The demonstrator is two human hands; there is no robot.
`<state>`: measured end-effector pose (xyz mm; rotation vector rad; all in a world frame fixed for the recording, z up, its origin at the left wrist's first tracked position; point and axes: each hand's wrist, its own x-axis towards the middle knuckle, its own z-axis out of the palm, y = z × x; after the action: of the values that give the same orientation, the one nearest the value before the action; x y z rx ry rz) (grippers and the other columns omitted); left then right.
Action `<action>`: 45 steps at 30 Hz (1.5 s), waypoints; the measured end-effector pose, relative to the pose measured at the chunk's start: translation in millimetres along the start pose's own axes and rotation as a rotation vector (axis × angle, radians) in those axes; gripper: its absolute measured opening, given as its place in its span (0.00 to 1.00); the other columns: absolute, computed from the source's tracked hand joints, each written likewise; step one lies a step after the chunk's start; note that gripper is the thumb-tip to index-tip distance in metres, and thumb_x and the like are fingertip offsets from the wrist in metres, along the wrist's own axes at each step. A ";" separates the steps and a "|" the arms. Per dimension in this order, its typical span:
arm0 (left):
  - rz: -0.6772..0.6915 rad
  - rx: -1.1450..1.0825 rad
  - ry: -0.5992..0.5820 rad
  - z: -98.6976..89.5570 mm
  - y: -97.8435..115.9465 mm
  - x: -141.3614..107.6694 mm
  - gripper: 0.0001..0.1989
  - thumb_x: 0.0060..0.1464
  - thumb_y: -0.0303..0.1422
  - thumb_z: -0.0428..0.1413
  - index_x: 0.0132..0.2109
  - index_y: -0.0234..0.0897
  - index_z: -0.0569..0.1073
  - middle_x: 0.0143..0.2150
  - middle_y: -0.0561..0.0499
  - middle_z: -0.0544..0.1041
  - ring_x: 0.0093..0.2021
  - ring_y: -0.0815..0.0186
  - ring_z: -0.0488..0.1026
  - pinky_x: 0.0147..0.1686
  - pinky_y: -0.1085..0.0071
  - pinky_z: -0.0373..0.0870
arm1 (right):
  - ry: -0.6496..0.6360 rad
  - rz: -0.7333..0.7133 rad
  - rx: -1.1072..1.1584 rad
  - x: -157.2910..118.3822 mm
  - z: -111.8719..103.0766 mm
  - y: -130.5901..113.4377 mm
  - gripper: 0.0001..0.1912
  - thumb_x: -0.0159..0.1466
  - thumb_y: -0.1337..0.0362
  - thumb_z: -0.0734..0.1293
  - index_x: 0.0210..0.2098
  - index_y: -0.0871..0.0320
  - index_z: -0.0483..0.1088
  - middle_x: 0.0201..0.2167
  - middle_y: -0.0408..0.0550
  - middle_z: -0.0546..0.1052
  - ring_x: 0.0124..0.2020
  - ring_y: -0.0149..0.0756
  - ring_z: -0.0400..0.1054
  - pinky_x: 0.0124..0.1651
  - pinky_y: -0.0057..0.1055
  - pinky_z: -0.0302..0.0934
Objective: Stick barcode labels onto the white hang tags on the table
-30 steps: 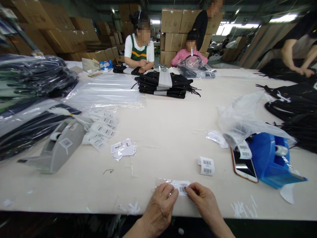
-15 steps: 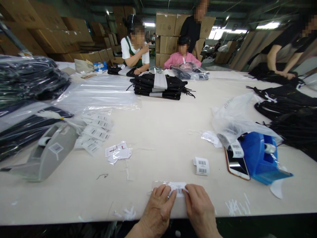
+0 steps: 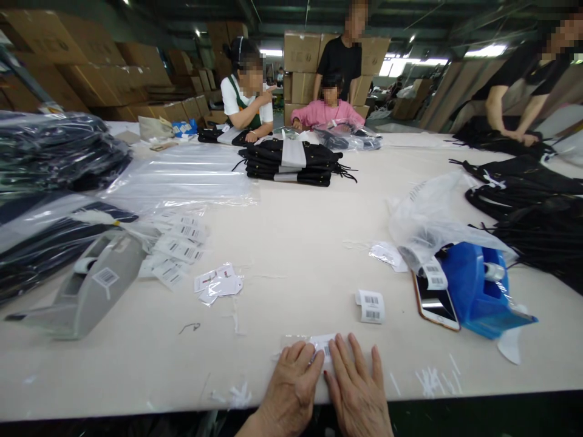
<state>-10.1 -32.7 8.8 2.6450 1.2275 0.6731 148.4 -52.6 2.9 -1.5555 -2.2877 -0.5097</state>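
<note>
White tag (image 3: 324, 343): It lies flat on the table (image 3: 296, 243), close to the near edge, under the fingers of both hands. Some black bars show. A clear plastic piece (image 3: 291, 340) is with it, but I cannot tell if the tag is in it or on it.
Left hand (image 3: 294, 382): The fingers are bent and sit on the plastic and the tag, maybe so they don't slide. I cannot tell if the thumb is pinching or just pressing.
Right hand (image 3: 357, 382): Spread out flat, palm down, fingertips by the tag's right end – a flat hand like that is good for making things smooth.
Label strip (image 3: 371, 306): It is curled up, just past the right hand, so it looks easy to reach.
Blue holder (image 3: 476, 285): It stands off to the right, next to the phone (image 3: 439, 309), perhaps to leave the hands some room.
Gray holder (image 3: 98, 291): Over on the left, with a bunch of tags (image 3: 180, 246) beside it – a tie (image 3: 116, 223) seems to keep them together.
Black stack (image 3: 291, 164): Far across the table, with white bands (image 3: 293, 153) around it, likely to keep it neat.
</note>
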 end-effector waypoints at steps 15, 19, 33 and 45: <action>-0.293 -0.025 0.030 -24.8 -16.2 11.5 0.21 0.48 0.27 0.54 0.51 0.33 0.64 0.48 0.42 0.67 0.50 0.54 0.61 0.47 0.55 0.62 | 0.013 0.254 0.093 -4.0 0.3 14.9 0.20 0.64 0.58 0.54 0.49 0.65 0.63 0.46 0.58 0.72 0.48 0.44 0.63 0.49 0.41 0.53; -0.437 -0.107 -0.130 -26.7 -16.3 20.3 0.19 0.44 0.30 0.58 0.46 0.35 0.68 0.44 0.46 0.69 0.46 0.57 0.63 0.45 0.59 0.61 | 0.011 0.265 0.083 -1.8 4.7 6.6 0.19 0.64 0.58 0.54 0.48 0.62 0.65 0.48 0.57 0.71 0.50 0.48 0.61 0.51 0.47 0.50; -0.501 -0.122 -0.244 -29.7 -13.0 33.8 0.09 0.43 0.29 0.56 0.36 0.36 0.68 0.39 0.50 0.68 0.42 0.61 0.61 0.42 0.64 0.59 | 0.002 0.418 0.421 -3.5 18.3 -13.7 0.18 0.63 0.59 0.55 0.50 0.58 0.63 0.49 0.55 0.71 0.52 0.48 0.62 0.53 0.54 0.51; -0.773 -0.447 -0.494 -47.9 -10.2 42.9 0.05 0.41 0.31 0.53 0.26 0.34 0.70 0.21 0.56 0.66 0.26 0.69 0.63 0.26 0.74 0.53 | -0.057 0.905 1.255 9.2 -7.2 -4.1 0.13 0.55 0.55 0.65 0.35 0.58 0.72 0.32 0.49 0.77 0.35 0.39 0.71 0.39 0.30 0.68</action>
<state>-14.8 3.8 62.5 1.6317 1.5383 0.1181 141.8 -49.8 13.1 -1.5375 -1.1137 0.9960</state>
